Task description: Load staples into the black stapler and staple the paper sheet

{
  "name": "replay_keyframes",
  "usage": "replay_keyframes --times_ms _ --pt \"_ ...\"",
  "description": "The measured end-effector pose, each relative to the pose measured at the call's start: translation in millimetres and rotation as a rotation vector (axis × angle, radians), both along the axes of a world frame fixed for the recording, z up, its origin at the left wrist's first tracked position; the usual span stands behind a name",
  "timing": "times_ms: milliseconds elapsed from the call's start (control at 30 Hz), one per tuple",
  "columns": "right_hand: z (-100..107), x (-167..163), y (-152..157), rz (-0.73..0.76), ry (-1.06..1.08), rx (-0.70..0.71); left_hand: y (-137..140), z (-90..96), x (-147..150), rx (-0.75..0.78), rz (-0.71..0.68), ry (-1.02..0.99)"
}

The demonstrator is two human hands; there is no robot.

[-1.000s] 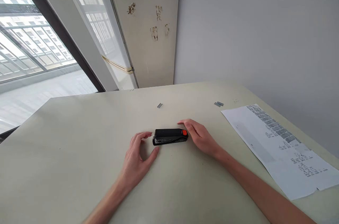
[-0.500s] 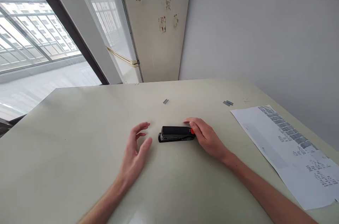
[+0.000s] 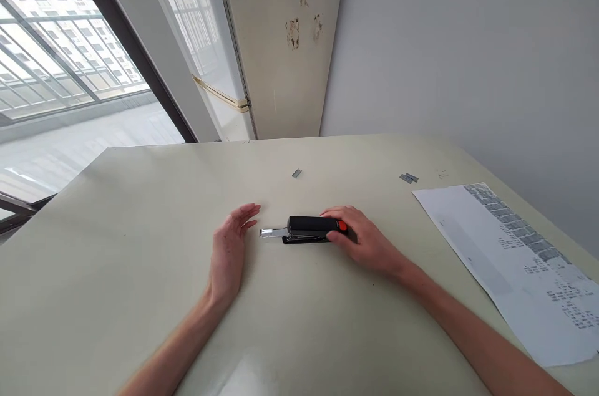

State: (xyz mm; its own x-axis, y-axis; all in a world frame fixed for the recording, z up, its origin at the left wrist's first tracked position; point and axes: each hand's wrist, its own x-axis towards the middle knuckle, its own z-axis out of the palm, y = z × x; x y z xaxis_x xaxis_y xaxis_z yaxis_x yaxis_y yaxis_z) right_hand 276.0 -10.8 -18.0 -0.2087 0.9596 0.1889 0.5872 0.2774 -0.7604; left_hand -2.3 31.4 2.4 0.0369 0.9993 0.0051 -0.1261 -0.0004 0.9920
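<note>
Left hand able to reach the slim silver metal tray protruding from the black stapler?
Probably yes: the left hand is beside the silver tray, near its free end, with nothing visible between them.

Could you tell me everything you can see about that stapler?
The stapler is black, apparently plastic, with a red button near its right end. A shiny, metal-looking tray sticks out of its left end. It lies lengthwise from left to right on the pale table. The right hand grips its right end, thumb on the near side; the left hand is apart from it.
</note>
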Motion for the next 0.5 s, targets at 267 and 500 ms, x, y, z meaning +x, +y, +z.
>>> replay_keyframes --times_ms 267,500 --pt "-3.3 -9.8 -6.5 -0.071 -0.03 0.016 1.1 7.2 0.3 -0.079 0.015 -0.24" --pt "1.4 -26.6 -19.9 -0.069 0.088 0.487 -0.6 14.1 3.8 -0.376 0.092 -0.644"
